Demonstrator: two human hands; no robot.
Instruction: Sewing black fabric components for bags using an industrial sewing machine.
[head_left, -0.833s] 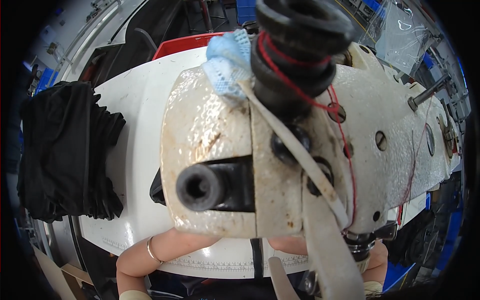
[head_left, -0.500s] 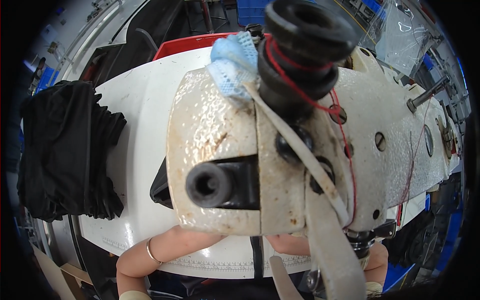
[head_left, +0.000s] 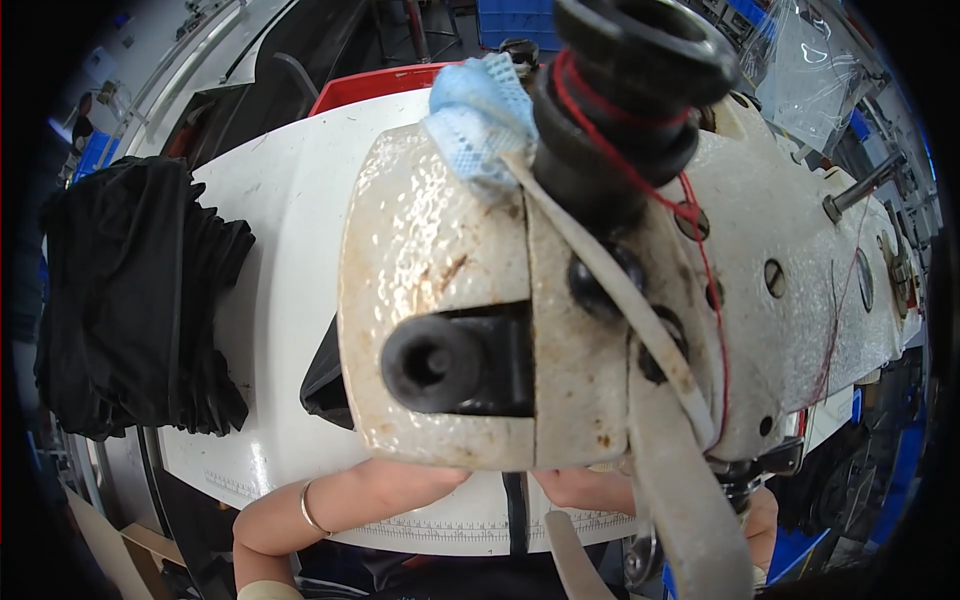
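Observation:
The pale head of an industrial sewing machine (head_left: 450,235) covers much of my work area. My left hand (head_left: 435,482), with a bangle on its forearm, reaches under the front of the head, and its fingers are hidden. On the other side my right hand (head_left: 580,490) also goes beneath, fingers out of sight. Between the hands a narrow black strip (head_left: 516,515) hangs over the table's front edge. A piece of black fabric (head_left: 328,385) sticks out left of the head. What either hand touches does not show.
A tall stack of black fabric pieces (head_left: 125,300) lies on the left of the white table (head_left: 285,190). Red thread (head_left: 718,330) runs down the machine from a black knob (head_left: 625,120); light blue mesh cloth (head_left: 480,120) is tucked beside it. Behind stands a red bin (head_left: 375,85).
The machine head appears slightly farther right in the view. My left hand and forearm show a little farther right and lower; the fabric stack stays where it was.

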